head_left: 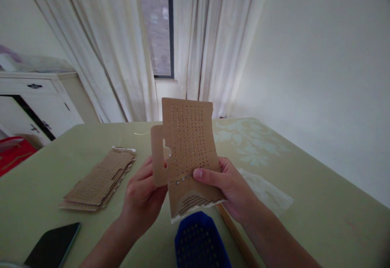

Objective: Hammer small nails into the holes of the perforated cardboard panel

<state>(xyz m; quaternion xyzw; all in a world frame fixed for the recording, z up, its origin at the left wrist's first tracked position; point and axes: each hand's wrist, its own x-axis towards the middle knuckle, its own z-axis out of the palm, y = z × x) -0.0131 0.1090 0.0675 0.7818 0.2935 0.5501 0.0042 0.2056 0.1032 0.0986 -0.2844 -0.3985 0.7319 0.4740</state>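
I hold a brown perforated cardboard piece (pixel 187 142) upright above the table, its face dotted with rows of small holes and a side tab with a cut-out. My left hand (pixel 143 195) grips its lower left edge, fingers curled behind the tab. My right hand (pixel 227 184) pinches the lower right part, thumb laid across the front. The torn bottom edge shows corrugation.
A stack of similar perforated cardboard pieces (pixel 99 180) lies on the green table (pixel 304 203) to the left. A dark phone (pixel 51 245) sits near the front left edge. A blue perforated object (pixel 199 241) and a wooden stick (pixel 234 233) lie below my hands. White drawers (pixel 39 101) stand left.
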